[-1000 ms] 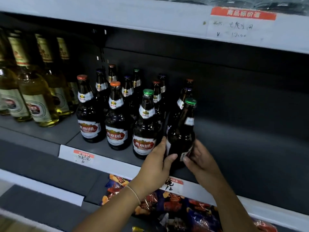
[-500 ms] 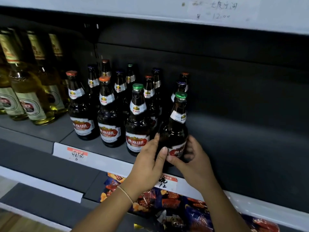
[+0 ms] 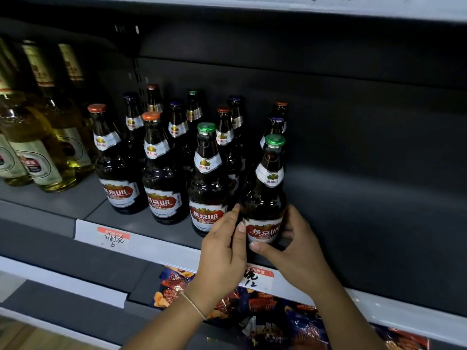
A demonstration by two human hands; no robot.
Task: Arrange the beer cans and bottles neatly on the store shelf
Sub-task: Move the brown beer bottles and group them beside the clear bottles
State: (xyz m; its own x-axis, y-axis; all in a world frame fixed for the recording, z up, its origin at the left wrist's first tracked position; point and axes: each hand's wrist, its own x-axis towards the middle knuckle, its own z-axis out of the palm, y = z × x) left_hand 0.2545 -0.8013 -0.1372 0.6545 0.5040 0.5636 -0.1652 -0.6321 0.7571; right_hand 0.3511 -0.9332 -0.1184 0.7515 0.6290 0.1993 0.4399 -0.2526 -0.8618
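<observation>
While both hands cup the base of the rightmost front bottle (image 3: 268, 195), its red label now faces squarely outward, where a second ago it was turned aside and only an edge of it showed. The left hand (image 3: 222, 251) lies with fairly straight fingers against the bottle's left flank, thumb resting on the label's edge; the right hand (image 3: 295, 253) curls its fingers round the opposite side, thumb reaching under the label, so the bottle is held between the two. It stands upright near the shelf lip (image 3: 156, 246), green cap up, just beside the other green-capped bottle (image 3: 207, 180) to the left of the grip. Beyond that neighbour stand two orange-capped bottles (image 3: 141, 162), labels also forward, with more dark bottles behind the grip. Judged from this, the turning is about done: the front row reads alike, and what remains is likely a small nudge to line this bottle with its neighbours before letting go.
</observation>
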